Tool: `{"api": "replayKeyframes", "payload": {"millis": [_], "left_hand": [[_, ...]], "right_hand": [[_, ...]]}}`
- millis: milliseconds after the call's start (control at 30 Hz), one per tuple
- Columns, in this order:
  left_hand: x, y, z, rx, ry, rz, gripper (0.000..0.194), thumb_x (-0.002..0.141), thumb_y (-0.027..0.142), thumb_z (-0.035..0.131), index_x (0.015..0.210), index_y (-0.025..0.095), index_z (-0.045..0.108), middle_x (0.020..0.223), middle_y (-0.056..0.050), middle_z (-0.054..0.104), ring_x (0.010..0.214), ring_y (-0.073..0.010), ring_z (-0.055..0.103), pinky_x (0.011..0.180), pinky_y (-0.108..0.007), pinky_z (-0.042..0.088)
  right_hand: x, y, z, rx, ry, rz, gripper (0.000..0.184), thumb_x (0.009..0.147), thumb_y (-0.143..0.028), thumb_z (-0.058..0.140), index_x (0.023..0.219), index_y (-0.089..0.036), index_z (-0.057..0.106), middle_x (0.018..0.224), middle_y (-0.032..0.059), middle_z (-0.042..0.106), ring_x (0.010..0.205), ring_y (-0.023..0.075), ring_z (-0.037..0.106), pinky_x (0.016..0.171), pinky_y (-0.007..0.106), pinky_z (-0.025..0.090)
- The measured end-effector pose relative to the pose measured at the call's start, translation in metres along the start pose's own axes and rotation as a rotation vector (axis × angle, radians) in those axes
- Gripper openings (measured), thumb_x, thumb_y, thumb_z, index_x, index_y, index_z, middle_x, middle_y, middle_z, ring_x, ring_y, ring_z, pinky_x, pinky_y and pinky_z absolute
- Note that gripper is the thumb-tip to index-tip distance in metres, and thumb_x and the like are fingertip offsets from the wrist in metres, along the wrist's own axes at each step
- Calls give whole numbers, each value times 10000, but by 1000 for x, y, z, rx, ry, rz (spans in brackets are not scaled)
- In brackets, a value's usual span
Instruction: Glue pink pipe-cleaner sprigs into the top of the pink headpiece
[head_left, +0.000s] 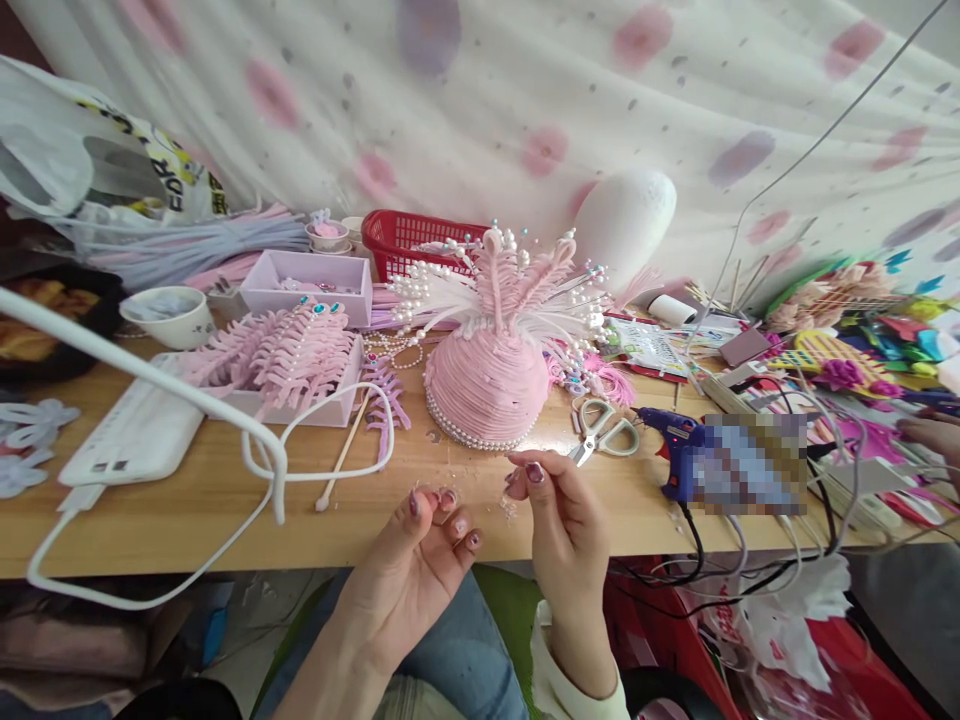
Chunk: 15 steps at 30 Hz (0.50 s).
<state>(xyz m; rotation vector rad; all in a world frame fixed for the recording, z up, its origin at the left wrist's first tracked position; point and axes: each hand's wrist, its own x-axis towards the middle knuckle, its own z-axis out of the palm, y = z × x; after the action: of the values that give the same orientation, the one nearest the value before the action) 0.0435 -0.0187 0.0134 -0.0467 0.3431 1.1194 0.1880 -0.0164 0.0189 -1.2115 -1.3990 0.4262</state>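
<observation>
My left hand is palm up near the table's front edge, thumb and forefinger pinched and the other fingers curled. My right hand pinches too, with pale wispy bits just below its fingertips. What either pinch holds is too small to make out. Just beyond the hands stands a pink, cord-wrapped dome headpiece, rimmed with pearls and topped by white, pearl-tipped sprays and pink feathery loops. Neither hand grips it. Scissors lie to its right, beside a blue glue gun on the table.
At left are a white power bank, a looping white cable, a paper cup and a lilac box. Pink feathery pieces fill another box. Behind stand a red basket and a white foam head. Another person's hand shows far right.
</observation>
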Motion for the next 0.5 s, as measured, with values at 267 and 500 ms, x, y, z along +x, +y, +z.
{"api": "replayKeyframes", "payload": {"millis": [267,500], "left_hand": [[11,3,2,156,51,24,388,609,455,878,545,152,645,670,11,656,621,-93,593,680,-250,542],[1,-11,11,440,159,152,433,754,591,739,880,182,806,1112,-99,746,1115,-273,643,1013,-394,481]], "right_hand": [[-4,-9,6,-34,-156,-85,293,1019,-325,447,766,-211,540,699,-26,549,644,106,529,595,219,410],[-13,-17,23,-44,-209,-72,223,993,-260,487,775,-213,495,660,-45,503,586,100,454,551,219,348]]}}
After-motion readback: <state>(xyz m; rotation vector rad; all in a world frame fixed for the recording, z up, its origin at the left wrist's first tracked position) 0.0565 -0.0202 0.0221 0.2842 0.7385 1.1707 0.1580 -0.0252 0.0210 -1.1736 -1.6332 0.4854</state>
